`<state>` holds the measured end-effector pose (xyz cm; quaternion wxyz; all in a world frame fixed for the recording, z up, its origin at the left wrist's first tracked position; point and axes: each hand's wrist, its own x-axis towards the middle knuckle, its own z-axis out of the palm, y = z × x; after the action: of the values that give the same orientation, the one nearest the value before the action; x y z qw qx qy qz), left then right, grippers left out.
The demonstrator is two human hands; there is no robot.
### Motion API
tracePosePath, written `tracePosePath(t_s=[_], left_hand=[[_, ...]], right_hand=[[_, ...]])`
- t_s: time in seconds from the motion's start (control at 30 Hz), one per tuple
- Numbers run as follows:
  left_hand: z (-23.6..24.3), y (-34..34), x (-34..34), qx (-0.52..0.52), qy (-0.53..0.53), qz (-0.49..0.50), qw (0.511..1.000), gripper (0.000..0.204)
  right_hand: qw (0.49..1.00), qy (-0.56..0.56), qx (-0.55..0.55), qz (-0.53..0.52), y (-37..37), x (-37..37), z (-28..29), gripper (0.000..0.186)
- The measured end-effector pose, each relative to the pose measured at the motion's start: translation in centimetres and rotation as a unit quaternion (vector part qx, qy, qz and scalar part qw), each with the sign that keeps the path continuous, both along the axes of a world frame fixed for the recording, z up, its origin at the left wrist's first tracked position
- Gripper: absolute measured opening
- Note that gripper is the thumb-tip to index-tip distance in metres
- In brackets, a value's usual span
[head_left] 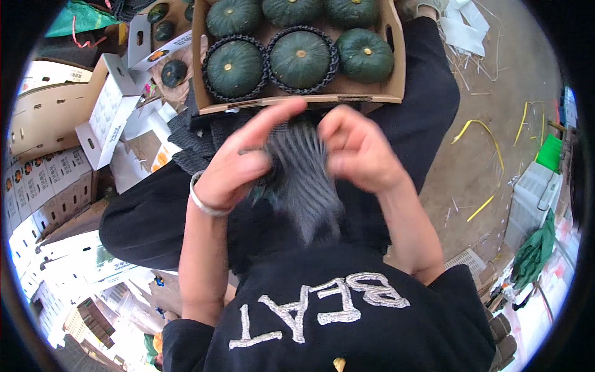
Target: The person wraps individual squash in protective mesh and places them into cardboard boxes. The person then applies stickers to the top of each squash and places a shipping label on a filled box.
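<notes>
Above the person's lap, between the left hand [232,164] and the right hand [369,149], hangs one black net sleeve [304,173], blurred and narrowing toward its lower end. On the left hand the thumb and first finger are spread apart beside the net; on the right hand the fingers are curled close to its other edge. Whether either grip really pinches the net, I cannot tell, because of the blur.

I judge that the step in hand is to open this sleeve. The next move would probably call for widening its mouth with both hands, then bringing it to a squash which is not yet wrapped.

Just beyond the hands is one cardboard box [400,68]. Six green squashes [365,56] show in it, in two rows of three; two in the nearer row wear black net collars [333,62], and one does not. At the left, outside the box, I count three smaller squashes [173,73] clearly. Near them lies a dark net heap [186,139], whose pieces I cannot count.
</notes>
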<state>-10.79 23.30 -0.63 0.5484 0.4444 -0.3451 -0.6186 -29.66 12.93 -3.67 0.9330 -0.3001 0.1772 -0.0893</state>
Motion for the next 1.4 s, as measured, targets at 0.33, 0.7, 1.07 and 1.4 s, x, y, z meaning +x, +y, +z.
tracePosePath(t_s=[0.33,0.7,1.07,1.4], left_hand=[[-3.8,-6.3,-4.9,0.165,-0.158,0.092,0.969,0.017],[-2.8,-5.5,-7.0,0.083,0.248,0.323,0.91,0.009],[-2.4,-3.2,-3.5,0.143,0.381,0.244,0.88,0.017],[-3.4,2.2,-5.1,0.158,0.436,0.086,0.882,0.08]], right_hand=[[0.836,0.211,-0.499,-0.087,-11.8,-0.5,2.1,0.016],[0.574,0.271,-0.773,-0.002,-9.7,-0.3,7.1,0.015],[0.91,0.195,-0.355,-0.094,-5.3,0.1,1.2,0.025],[0.939,0.195,-0.277,-0.058,-2.3,-1.6,2.0,0.101]])
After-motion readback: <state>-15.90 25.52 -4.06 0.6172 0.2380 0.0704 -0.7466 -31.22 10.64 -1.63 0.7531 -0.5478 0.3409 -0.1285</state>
